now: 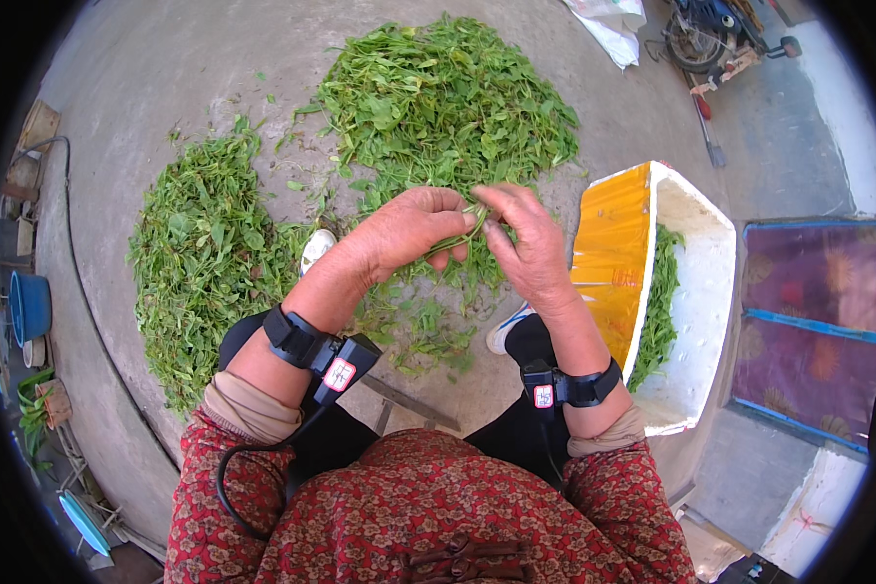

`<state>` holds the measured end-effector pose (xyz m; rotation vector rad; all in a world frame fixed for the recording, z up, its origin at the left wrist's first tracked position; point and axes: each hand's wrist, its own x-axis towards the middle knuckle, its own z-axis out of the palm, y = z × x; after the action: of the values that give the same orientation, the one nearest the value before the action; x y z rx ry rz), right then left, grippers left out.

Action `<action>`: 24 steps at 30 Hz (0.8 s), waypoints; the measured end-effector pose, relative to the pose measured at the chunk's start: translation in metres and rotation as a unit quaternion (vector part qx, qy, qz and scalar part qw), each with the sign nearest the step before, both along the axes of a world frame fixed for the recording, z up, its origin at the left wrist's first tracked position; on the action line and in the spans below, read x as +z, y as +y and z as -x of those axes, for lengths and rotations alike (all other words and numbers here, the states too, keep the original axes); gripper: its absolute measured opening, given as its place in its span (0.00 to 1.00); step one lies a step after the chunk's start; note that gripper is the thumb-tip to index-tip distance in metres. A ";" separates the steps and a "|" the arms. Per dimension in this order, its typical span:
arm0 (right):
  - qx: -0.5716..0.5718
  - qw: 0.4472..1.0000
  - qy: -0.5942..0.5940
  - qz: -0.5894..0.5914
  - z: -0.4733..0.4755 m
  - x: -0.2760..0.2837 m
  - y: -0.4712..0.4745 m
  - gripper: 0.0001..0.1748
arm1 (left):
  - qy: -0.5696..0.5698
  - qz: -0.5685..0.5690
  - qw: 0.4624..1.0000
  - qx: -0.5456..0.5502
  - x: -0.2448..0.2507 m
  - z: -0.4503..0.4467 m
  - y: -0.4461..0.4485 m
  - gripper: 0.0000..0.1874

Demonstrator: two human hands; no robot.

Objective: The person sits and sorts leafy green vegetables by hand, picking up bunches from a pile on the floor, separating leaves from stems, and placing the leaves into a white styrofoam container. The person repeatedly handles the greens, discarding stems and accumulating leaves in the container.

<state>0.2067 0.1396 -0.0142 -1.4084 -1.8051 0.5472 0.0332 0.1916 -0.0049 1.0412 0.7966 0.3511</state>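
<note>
My left hand (pixel 420 226) is closed around a small bunch of green leafy stems (pixel 467 230), with the stem ends sticking out between thumb and fingers. The fingertips of my right hand (pixel 525 237) pinch the same stems from the right side. Beyond both hands lies a large heap of leafy greens (pixel 452 102) on the concrete floor. A second heap (pixel 201 255) spreads to the left. Looser sprigs (pixel 438 332) are scattered between my feet. At my right a white foam box (pixel 693 314) with yellow tape on its side has more greens (pixel 657 306) inside.
A black hose (pixel 80 255) runs along the left, past a blue bucket (pixel 31 306) and a potted plant (pixel 55 401). A white sack (pixel 613 25) and a parked motorcycle (pixel 701 36) are at the upper right. My shoes (pixel 509 328) flank the loose sprigs.
</note>
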 end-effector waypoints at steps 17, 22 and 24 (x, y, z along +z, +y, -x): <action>-0.107 0.796 0.543 0.244 -0.041 -0.007 0.005 0.09 | -0.026 -0.046 0.959 0.278 0.001 0.023 0.029 0.14; -0.017 0.801 0.497 0.332 -0.009 -0.001 -0.001 0.10 | -0.145 -0.030 0.988 0.038 0.000 -0.006 -0.003 0.18; 0.000 0.813 0.460 0.356 -0.001 0.000 -0.003 0.09 | -0.064 0.014 0.993 0.098 -0.001 -0.006 -0.003 0.17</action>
<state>0.2073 0.1369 -0.0139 -1.2089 -0.8017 1.6896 0.0389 0.1888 -0.0061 0.9072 0.7874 0.5685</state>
